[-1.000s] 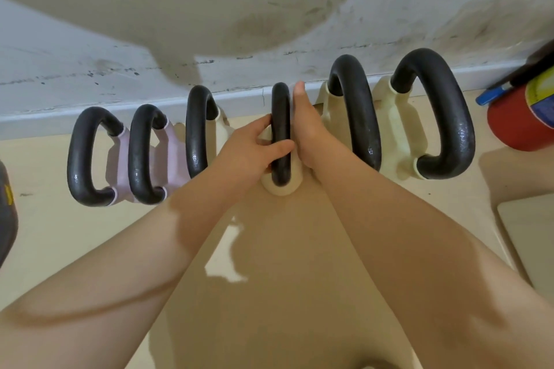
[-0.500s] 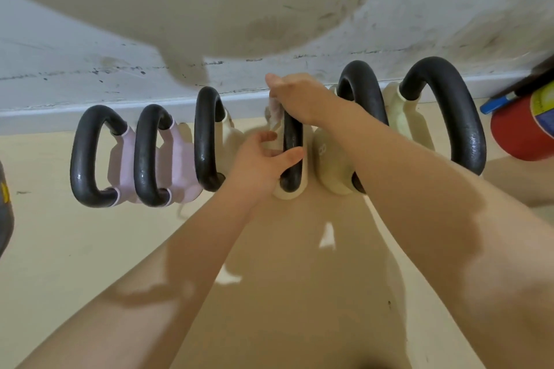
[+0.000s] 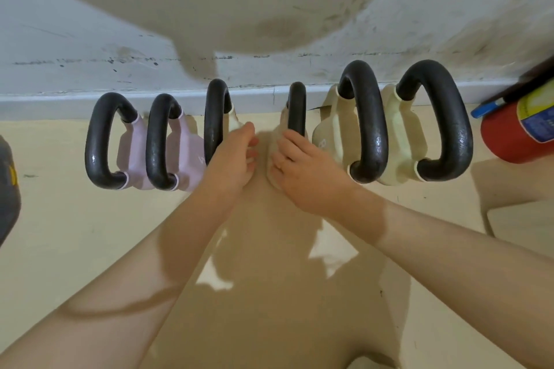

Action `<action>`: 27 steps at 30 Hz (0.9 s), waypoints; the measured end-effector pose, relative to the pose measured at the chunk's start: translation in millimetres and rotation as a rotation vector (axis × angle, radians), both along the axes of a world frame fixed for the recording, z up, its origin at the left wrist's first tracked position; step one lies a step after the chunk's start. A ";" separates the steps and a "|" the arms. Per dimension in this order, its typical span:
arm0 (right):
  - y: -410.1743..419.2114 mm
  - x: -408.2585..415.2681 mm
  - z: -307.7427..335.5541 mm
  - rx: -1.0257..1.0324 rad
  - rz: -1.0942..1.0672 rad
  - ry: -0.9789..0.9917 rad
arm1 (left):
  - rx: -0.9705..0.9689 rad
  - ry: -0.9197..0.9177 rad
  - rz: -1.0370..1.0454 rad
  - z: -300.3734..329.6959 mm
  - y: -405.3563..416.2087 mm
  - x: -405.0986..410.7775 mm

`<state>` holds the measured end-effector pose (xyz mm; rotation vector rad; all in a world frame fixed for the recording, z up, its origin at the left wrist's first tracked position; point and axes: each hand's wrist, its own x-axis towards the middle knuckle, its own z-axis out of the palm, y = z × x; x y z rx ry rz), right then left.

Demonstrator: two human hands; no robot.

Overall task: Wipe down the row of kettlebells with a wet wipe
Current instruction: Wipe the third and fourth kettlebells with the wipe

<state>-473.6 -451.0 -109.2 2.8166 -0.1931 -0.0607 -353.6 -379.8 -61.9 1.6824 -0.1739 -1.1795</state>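
Six kettlebells with black handles stand in a row against the wall: two pink ones (image 3: 186, 156) on the left and four cream ones. My right hand (image 3: 299, 168) grips the lower end of the fourth kettlebell's handle (image 3: 296, 108). The wet wipe is hidden under its fingers. My left hand (image 3: 236, 156) sits in the gap between the third kettlebell (image 3: 214, 117) and the fourth. Its thumb touches the third one's cream body, and its fingers are loosely curled with nothing seen in them. The two large cream kettlebells (image 3: 365, 129) (image 3: 434, 126) stand untouched on the right.
A red fire extinguisher (image 3: 515, 132) lies on the floor at the far right. The white skirting board (image 3: 45, 105) runs right behind the row. A dark object (image 3: 7, 186) shows at the left edge. The beige floor (image 3: 60, 249) stretches toward me.
My right hand has slid from the top of the fourth handle down to its lower end. My left hand has let go of that handle and moved left toward the third kettlebell.
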 end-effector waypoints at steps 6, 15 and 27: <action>12.1 -9.8 -20.4 -0.268 0.146 0.117 | 0.008 -0.041 -0.016 2.9 5.2 -9.1; 26.7 -42.0 39.2 0.896 -0.497 -0.610 | -0.047 -0.209 -0.060 40.1 -15.4 -26.0; -17.9 -128.1 62.1 2.158 -1.370 -1.201 | 0.067 -0.358 -0.391 33.6 -61.1 -119.0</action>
